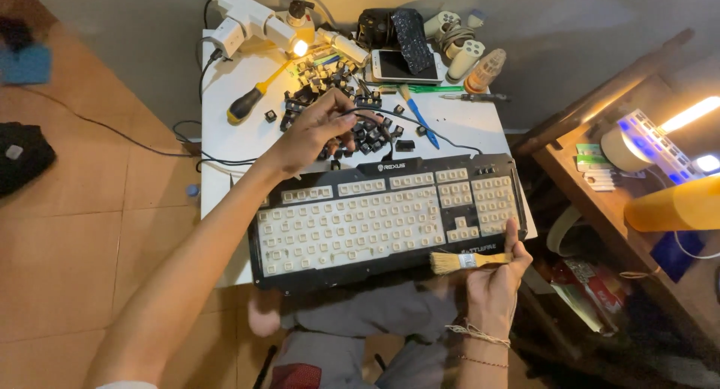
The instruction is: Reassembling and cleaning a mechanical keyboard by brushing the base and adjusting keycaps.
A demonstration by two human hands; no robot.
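**Clerk:** Head view, item one: computer keyboard [386, 216], black frame, keycaps removed, pale switch plate exposed. It lies across the near edge of a small white table [232, 145] and overhangs the person's lap.

**Checker:** Hands?

**Clerk:** Right hand [496, 278], at the keyboard's near right corner. Fingers closed round the yellow handle of a small paintbrush [469, 261]; thumb up against the keyboard's edge. Bristles point left, just off the frame's front lip. Thread bracelets on the wrist.

**Checker:** Left?

**Clerk:** Left hand [319, 130], reaching over the keyboard's far edge into a heap of loose black keycaps [352, 115]. Fingers curled down among them, half closed; whether any keycap is actually gripped, cannot tell. The keyboard's black cable [420, 130] runs just beside the fingertips.

**Checker:** Surroundings, outward.

**Clerk:** Left of the heap, a screwdriver [251, 98] with yellow-and-black handle, lying slantwise. Right of the heap, a blue-handled tool [422, 123] and a green one beyond it. At the table's far edge: white smartphone [405, 65], face up, with a dark textured slab leaning over it; white power adapters [244, 22] with a small lit lamp [301, 47]; pale plastic bottles near the far right corner.

**Checker:** Off the table?

**Clerk:** Wooden shelf [600, 179] to the right, with a lit blue-and-white device. Tiled orange floor to the left.
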